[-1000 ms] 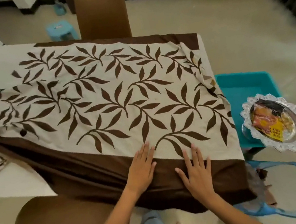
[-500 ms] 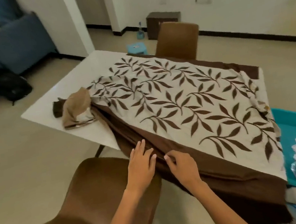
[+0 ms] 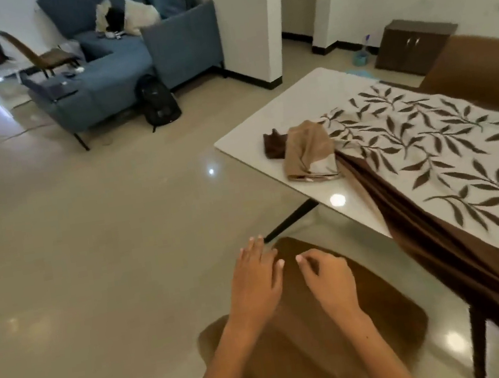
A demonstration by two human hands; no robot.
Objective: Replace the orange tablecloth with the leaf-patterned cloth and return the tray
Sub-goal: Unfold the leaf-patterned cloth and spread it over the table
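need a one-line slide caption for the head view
Both hands, left hand and right hand, empty above a brown chair, beside the table half-covered by the leaf-patterned cloth.

A white table (image 3: 291, 111) with dark legs stands on a glossy beige floor (image 3: 88, 245). Most of its top is covered by a leaf-patterned cloth (image 3: 429, 142), cream with brown leaves, whose wide brown border hangs bunched over the near edge. The left end of the tabletop is bare. There a crumpled tan cloth (image 3: 309, 150) lies against the patterned one, touching a small dark brown piece (image 3: 274, 145).
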